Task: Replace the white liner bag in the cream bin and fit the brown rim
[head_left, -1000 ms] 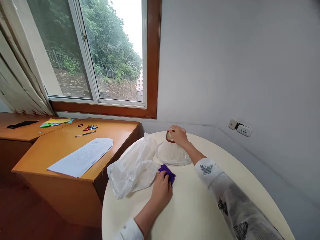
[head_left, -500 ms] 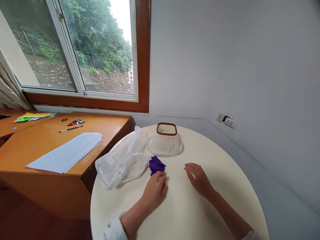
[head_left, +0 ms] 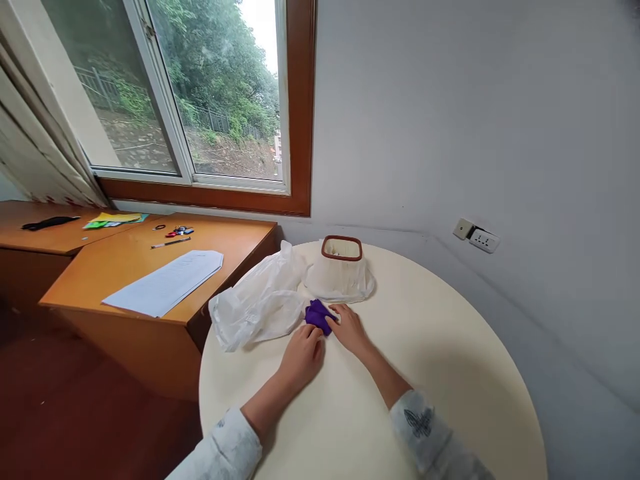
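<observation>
A crumpled piece of purple cloth [head_left: 319,315] lies on the round cream table [head_left: 350,407] between my hands. My left hand [head_left: 302,350] is closed at its lower edge, the fingers curled onto the fabric. From the right, my right hand [head_left: 349,329] has its thumb and fingers closed on the cloth's right edge. Left of the cloth a thin white plastic bag [head_left: 260,307] is spread loosely. Just behind stands a small bin [head_left: 342,259] with a brown rectangular rim, a white liner draped around its sides.
To the left, an orange-brown desk [head_left: 235,233] holds a stack of printed paper [head_left: 167,283], a pen [head_left: 171,243] and a bunch of keys [head_left: 179,231]. A wall socket [head_left: 484,240] is at the right. The window [head_left: 230,100] is behind the desk.
My right hand has moved left from the bare tabletop onto the purple cloth. My left hand stays at its lower edge. The view has shifted a little to the left.
</observation>
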Tool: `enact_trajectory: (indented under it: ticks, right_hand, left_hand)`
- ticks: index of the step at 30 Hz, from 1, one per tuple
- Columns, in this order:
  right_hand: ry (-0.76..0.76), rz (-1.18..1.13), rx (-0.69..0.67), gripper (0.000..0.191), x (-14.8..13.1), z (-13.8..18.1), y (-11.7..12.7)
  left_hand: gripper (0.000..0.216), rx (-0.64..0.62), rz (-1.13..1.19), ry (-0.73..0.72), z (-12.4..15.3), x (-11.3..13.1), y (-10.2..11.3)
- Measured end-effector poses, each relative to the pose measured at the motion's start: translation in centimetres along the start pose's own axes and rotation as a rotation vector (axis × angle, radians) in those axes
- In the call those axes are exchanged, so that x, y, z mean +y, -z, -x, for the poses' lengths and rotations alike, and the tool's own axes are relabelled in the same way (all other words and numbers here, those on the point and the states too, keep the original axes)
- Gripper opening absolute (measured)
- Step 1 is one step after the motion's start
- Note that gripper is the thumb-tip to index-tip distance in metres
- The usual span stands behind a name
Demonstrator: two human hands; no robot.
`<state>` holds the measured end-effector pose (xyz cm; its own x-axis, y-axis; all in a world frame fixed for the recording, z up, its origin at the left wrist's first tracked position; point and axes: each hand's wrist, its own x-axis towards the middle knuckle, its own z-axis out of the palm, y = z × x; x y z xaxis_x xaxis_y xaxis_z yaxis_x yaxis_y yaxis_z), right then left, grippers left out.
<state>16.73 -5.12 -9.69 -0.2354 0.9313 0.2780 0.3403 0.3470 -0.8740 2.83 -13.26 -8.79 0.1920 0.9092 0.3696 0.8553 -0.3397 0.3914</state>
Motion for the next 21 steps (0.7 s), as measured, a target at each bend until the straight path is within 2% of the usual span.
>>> enact_trajectory:
  ticks: [2,6,7,12,17,21]
  right_hand:
    - [-0.025,-0.077,-0.021,0.011,0.5,-0.7,-1.0]
    - [-0.104,-0.294,-0.050,0.019,1.2,-0.1,-0.6]
    - [-0.128,-0.346,-0.042,0.021,1.3,0.4,-0.2]
    - [-0.247,-0.559,0.001,0.027,0.9,2.8,2.3]
    - [-0.340,-0.668,0.084,0.030,1.5,3.2,3.2]
    - [-0.371,-0.678,0.183,0.027,2.0,2.8,3.8]
  left_hand:
    - [0.028,0.013,-0.013,0.026,0.1,-0.1,-0.1]
    - [0.052,0.043,-0.012,0.080,-0.1,-0.5,-0.2]
    - [0.050,0.045,-0.002,0.087,-0.2,-0.5,-0.2]
    - [0.013,0.020,0.088,0.073,-0.4,0.1,0.0]
    - [0.020,0.026,0.207,0.087,-0.4,0.6,0.7]
    - [0.025,0.114,0.353,0.201,-0.4,0.2,1.6]
